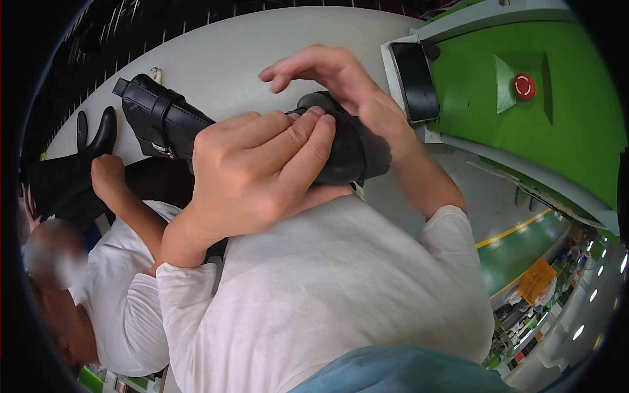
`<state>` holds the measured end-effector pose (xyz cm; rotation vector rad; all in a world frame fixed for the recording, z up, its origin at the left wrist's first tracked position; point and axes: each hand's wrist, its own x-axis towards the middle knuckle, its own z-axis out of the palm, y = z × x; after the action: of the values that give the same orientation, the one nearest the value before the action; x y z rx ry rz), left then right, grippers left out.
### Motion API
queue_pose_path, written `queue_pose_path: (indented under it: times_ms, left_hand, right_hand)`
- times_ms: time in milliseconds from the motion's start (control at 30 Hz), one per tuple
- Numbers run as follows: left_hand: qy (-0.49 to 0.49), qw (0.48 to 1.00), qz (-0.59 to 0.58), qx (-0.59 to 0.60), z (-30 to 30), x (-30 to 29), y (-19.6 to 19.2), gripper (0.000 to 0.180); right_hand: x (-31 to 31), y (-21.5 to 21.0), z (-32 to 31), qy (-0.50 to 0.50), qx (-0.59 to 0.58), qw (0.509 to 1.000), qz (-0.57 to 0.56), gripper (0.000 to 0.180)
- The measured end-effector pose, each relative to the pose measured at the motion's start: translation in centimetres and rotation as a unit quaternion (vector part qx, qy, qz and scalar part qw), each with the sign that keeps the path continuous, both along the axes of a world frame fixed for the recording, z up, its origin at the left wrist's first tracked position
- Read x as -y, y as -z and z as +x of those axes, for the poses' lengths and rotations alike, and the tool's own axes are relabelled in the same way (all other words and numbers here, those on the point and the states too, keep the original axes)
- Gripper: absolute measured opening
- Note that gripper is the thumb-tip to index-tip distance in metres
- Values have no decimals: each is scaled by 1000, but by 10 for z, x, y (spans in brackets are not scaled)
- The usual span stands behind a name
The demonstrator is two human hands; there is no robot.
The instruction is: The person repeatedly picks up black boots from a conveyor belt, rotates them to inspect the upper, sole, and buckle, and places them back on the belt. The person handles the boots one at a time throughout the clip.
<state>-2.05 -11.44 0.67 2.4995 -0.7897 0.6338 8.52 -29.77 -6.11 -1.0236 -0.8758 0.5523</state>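
A black boot [157,114] with a strap and a metal buckle [162,150] lies across in front of my chest, low over the white table. My left hand [252,164] is closed around its middle, fingertips bunched on the upper side, and hides much of it. The boot's dark right end [367,154] shows beyond my fingers. Beside those fingertips a grey rounded piece [316,100] is partly visible; I cannot make out what it is. Above it my right hand [334,72] is raised with its fingers curved and apart, holding nothing visible.
To the left a co-worker's hand [107,175] is at another black boot [103,131] on the white table [262,39]. At right stands a green machine panel [472,72] with a red push button [524,86] and a dark screen [417,82]. A rack of dark items runs behind the table.
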Motion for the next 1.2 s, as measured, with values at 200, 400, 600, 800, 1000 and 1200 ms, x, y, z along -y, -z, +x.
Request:
queue_pose_path:
  times_ms: [200,400,600,800,1000,1200]
  left_hand:
    - [-59,996,-9,-62,20,-20,-11,70]
    - [-175,982,0,-65,49,-57,11,50]
    - [-174,981,-10,-83,49,-58,11,52]
    - [-182,981,-15,-66,38,-51,8,51]
    - [-164,982,-90,-1,26,-57,19,23]
    - [-55,984,-129,110,35,-50,33,28]
  right_hand:
    - [-24,2,38,10,-16,1000,-16,70]
    - [-35,4,50,143,-86,981,-94,84]
    - [-46,12,32,326,192,916,-133,54]
    - [-43,8,29,321,202,921,-83,32]
    - [-9,41,13,86,-30,995,-48,93]
    - [8,81,7,26,115,965,-234,130]
